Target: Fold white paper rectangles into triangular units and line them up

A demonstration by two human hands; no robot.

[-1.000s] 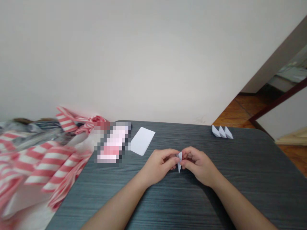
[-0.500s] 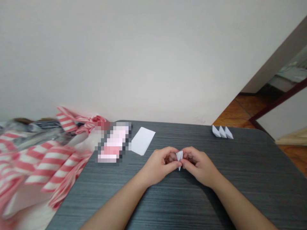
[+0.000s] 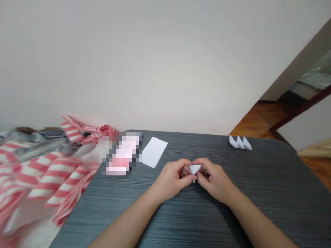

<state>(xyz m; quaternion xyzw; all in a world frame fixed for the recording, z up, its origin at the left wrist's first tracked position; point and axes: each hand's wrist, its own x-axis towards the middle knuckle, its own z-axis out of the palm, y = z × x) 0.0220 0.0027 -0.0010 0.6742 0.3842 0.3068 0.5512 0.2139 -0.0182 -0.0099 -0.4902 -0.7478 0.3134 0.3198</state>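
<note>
Both hands meet over the middle of the dark grey table. My left hand and my right hand pinch a small folded white paper piece between their fingertips, just above the tabletop. The piece looks like a little triangle, partly hidden by the fingers. A flat white paper rectangle lies a short way to the upper left of my left hand.
Three small folded white paper triangles stand in a row at the table's far right edge. A blurred pink and white object lies left of the paper rectangle. Red-and-white striped cloth is heaped off the table's left side. A wall stands behind.
The folded piece has turned in my fingers, from a narrow upright sliver to a wider flat triangle. Both hands have stayed in place.
</note>
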